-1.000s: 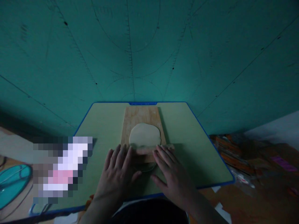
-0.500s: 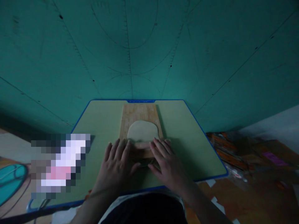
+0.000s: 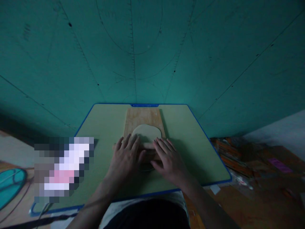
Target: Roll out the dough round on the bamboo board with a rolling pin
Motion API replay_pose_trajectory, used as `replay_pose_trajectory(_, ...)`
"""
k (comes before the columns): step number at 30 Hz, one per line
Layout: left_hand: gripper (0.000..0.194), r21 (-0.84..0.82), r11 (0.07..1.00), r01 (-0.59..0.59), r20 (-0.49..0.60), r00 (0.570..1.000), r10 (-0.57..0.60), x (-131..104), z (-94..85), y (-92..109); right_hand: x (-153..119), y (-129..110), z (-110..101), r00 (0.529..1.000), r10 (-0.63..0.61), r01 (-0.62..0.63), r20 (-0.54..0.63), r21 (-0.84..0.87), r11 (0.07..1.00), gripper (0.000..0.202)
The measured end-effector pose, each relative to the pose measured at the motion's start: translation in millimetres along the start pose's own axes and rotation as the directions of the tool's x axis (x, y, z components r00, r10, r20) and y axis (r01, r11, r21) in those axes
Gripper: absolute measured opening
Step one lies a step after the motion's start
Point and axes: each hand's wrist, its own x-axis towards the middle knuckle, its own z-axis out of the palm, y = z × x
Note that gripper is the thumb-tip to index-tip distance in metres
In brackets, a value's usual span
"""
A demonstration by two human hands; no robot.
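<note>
A flat, pale sheet of dough (image 3: pixel 147 132) lies on a wooden board (image 3: pixel 143 115). Across its near part runs a thin rolling pin (image 3: pixel 148 146), mostly covered by the hands. My left hand (image 3: pixel 126 154) lies palm down on the pin's left part, fingers spread and extended forward. On the right part rests my right hand (image 3: pixel 169 157), also palm down with its fingers stretched out. Both thumbs point inward, apart from each other. Behind the thumbs, a dark round-edged object (image 3: pixel 145 168) shows partly at the board's near end.
The board lies on a pale green table (image 3: pixel 193 136) with a blue rim. A pixelated device (image 3: pixel 69 165) stands at the left, with a cable. Behind is a green wall (image 3: pixel 147 63). Wooden pieces (image 3: pixel 228 152) lie beyond the table's right edge.
Both hands and the rolling pin have moved slightly forward over the near part of the dough. The left hand has also shifted a little to the right. The view has shifted slightly.
</note>
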Motion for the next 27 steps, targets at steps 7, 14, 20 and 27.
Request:
replay_pose_trajectory(7, 0.059, 0.071, 0.994, -0.083, -0.087, 0.992, 0.089, -44.9, 3.2, 10.7, -30.5, -16.7, -23.1, 1.000, -0.005, 0.004, 0.017, 0.032, 0.999, 0.053)
replay_pose_trajectory(14, 0.063, 0.031, 1.000, 0.006, 0.010, 1.000, -0.007, -11.2, 1.3, 5.8, 18.2, 5.6, -11.2, 1.000, -0.008, 0.007, 0.015, 0.065, 0.998, 0.049)
replay_pose_trajectory(20, 0.061, 0.063, 0.996, -0.069, -0.038, 0.997, 0.071, -36.2, -1.6, 12.8, -13.9, -6.8, -1.4, 1.000, 0.002, -0.001, -0.026, 0.025, 1.000, 0.062)
replay_pose_trajectory(27, 0.068, 0.090, 0.988, -0.125, -0.058, 0.990, 0.131, -52.1, 1.0, 12.8, -28.5, -11.3, -7.0, 0.999, -0.025, 0.025, 0.025, 0.002, 1.000, 0.063)
